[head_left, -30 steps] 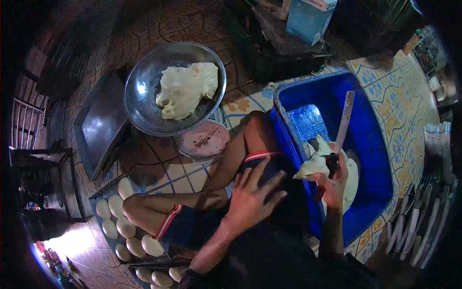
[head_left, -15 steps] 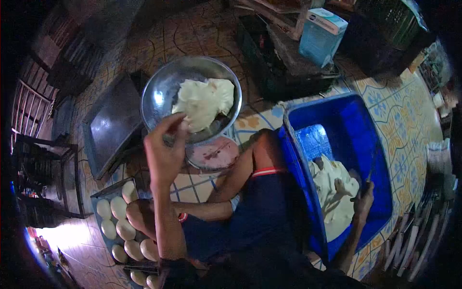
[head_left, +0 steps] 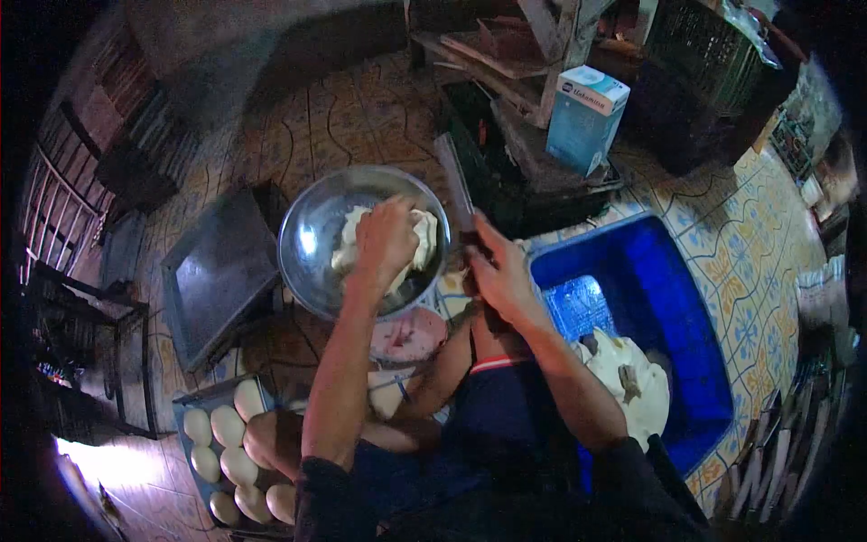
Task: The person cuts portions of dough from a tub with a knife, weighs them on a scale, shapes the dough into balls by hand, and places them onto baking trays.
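Observation:
A steel bowl (head_left: 302,262) holds a lump of pale dough (head_left: 426,237). My left hand (head_left: 388,237) is down on this dough, its fingers closed into it. Just right of the bowl, my right hand (head_left: 501,271) grips a serrated knife (head_left: 454,181) with the blade pointing up and away. A pink round surface (head_left: 411,334), apparently a scale, is under the bowl's near edge. The blue tub (head_left: 709,361) on the right contains a larger mass of dough (head_left: 632,388).
At the lower left, a tray (head_left: 194,402) bears several dough balls (head_left: 228,426). A dark metal tray (head_left: 221,271) leans left of the bowl. Behind the tub stands a light blue box (head_left: 587,122). Several long tools (head_left: 768,452) lie at the right edge.
My left hand has come down onto the dough in the bowl. My right hand, holding the knife, has moved out of the tub and left to beside the bowl. The view has shifted.

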Demonstrator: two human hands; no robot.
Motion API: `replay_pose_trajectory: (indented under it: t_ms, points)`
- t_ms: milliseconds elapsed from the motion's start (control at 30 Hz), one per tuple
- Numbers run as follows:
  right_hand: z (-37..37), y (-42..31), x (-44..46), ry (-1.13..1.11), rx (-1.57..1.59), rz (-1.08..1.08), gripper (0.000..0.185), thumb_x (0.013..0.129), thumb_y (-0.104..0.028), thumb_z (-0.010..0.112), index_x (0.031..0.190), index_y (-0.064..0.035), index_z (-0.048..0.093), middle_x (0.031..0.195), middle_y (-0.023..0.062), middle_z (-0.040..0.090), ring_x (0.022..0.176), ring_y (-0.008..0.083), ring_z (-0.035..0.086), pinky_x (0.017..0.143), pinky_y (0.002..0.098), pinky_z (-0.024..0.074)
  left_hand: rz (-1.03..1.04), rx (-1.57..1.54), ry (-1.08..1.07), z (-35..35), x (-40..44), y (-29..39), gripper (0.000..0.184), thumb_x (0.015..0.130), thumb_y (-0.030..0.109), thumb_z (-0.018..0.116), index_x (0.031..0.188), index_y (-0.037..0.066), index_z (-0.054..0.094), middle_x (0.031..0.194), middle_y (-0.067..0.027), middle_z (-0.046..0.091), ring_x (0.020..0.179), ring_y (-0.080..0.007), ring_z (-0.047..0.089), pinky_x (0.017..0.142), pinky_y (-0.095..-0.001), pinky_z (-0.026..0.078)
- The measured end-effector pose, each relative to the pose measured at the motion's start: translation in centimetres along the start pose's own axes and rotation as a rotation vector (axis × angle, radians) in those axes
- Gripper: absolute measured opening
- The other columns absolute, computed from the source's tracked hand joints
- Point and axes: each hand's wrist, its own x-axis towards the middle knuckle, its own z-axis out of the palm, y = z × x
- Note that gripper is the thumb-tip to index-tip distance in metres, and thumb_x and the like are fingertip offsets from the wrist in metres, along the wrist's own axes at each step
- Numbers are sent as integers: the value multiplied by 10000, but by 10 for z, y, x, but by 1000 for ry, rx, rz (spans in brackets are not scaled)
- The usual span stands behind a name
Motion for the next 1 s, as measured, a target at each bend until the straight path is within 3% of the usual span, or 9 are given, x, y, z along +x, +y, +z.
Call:
replay_pose_trajectory:
  t_ms: [100, 400, 467, 567, 633, 767, 867, 900, 1000]
  points:
    - [16, -21, 31, -416, 282, 599, 483, 899, -31, 462, 1376, -58, 393, 713, 28, 549, 538, 77, 492, 455, 253, 420, -116, -83, 19, -16, 9, 12, 165, 837, 133, 560, 949, 52, 649, 890, -187, 649, 852, -387, 613, 720, -442, 472]
    - [-10, -89, -38, -406, 353, 695, 379, 928, -26, 414, 1305, 5, 443, 711, 23, 541, 507, 81, 486, 452, 248, 412, -121, -520, 208, -30, 18, 38, 131, 852, 85, 574, 913, -25, 609, 801, -232, 616, 721, -319, 633, 673, -367, 466]
    - [16, -64, -6, -268, 406, 472, 461, 885, -30, 437, 1344, -4, 411, 986, 162, 647, 789, 244, 642, 745, 335, 483, -179, -573, 102, -35, 11, 52, 140, 879, 107, 564, 928, -16, 608, 787, -198, 626, 677, -239, 609, 661, -335, 465]
    - [19, -75, 30, -388, 813, 927, 454, 899, -62, 455, 1351, -50, 424, 890, 79, 633, 621, 138, 585, 593, 277, 487, -89, -800, 187, -63, 2, 66, 164, 902, 147, 564, 930, -10, 602, 768, -54, 614, 700, -116, 559, 655, -275, 458]
    - [28, -80, 30, -658, 899, 841, 488, 947, -153, 465, 1416, -110, 338, 808, 57, 591, 520, 98, 510, 464, 236, 430, -111, -940, 269, -95, -9, 81, 135, 891, 106, 574, 937, -21, 580, 830, -47, 598, 703, -89, 532, 658, -250, 449]
    - [16, -98, -3, -494, 1195, 824, 704, 941, -510, 414, 1483, -175, 115, 854, 72, 600, 526, 83, 500, 422, 217, 384, -16, -1197, 368, -130, -57, 102, 452, 871, 362, 599, 1088, -29, 535, 1041, -97, 548, 666, -102, 493, 634, -239, 431]
    - [-27, -86, -29, -520, 1410, 981, 917, 801, -781, 297, 1401, -89, 342, 970, 72, 608, 650, 115, 553, 478, 235, 425, -66, -1509, 58, -86, -127, 92, 968, 783, 771, 350, 1357, -6, 403, 1116, -136, 576, 596, -151, 511, 597, -277, 436]
    - [-41, -98, -37, -270, 1168, 1409, 952, 761, -820, 290, 1310, -58, 443, 1016, 78, 611, 723, 123, 581, 578, 246, 464, -106, -1415, -54, -70, -147, 94, 822, 839, 645, 406, 1344, -3, 421, 1185, -159, 533, 661, -176, 504, 627, -305, 435]
    - [-64, -86, -59, -407, 780, 935, 447, 833, -402, 673, 1086, -37, 623, 938, 57, 655, 773, 106, 589, 734, 262, 478, -158, -888, -201, -48, -186, 107, 619, 913, 478, 442, 1319, 11, 460, 1293, -206, 459, 785, -253, 523, 705, -371, 442]
